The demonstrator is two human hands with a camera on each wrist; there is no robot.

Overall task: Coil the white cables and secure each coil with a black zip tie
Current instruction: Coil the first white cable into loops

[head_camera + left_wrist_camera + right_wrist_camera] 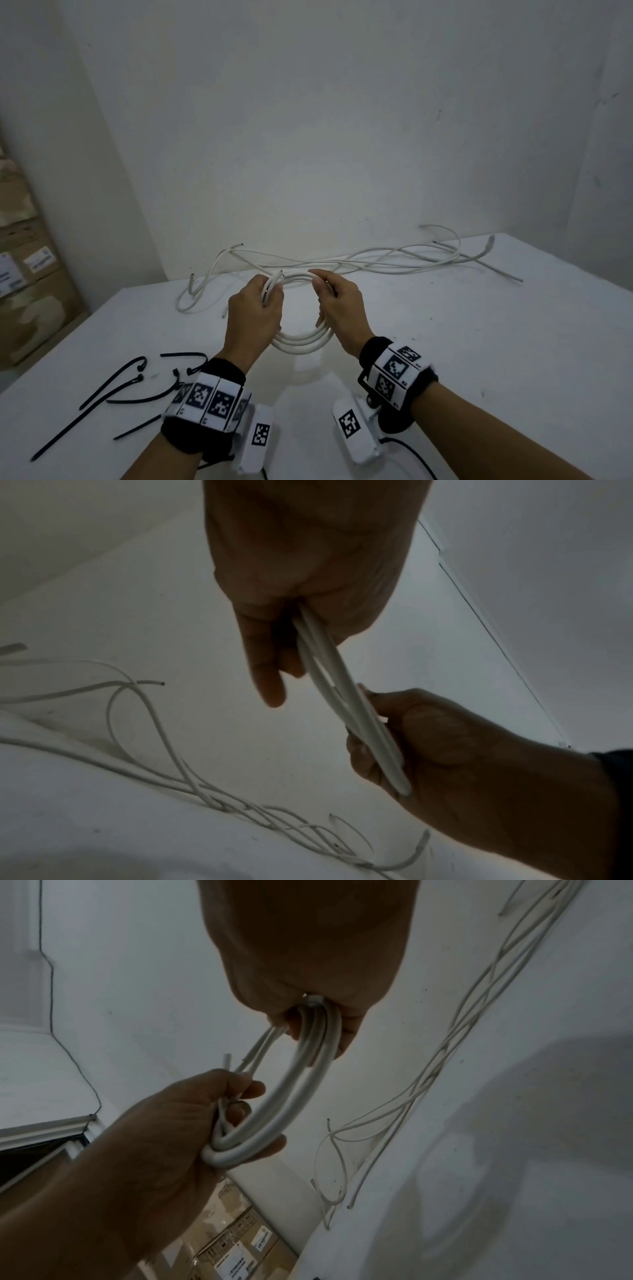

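Observation:
A white cable coil (303, 342) of several loops hangs in the air above the white table (479, 342), held between both hands. My left hand (255, 308) grips its left side, with the cable's cut ends sticking up past the fingers. My right hand (337, 301) grips the right side, fingers curled round the loops. The coil (339, 693) also runs between the two hands in the left wrist view. In the right wrist view the coil (291, 1093) shows as a ring between them. Several black zip ties (133, 383) lie on the table at the near left.
Loose white cables (359, 262) sprawl tangled along the table's far edge against the white wall. Stacked cardboard boxes (24, 267) stand beyond the table's left edge. The table's left edge (51, 349) runs diagonally close to the zip ties.

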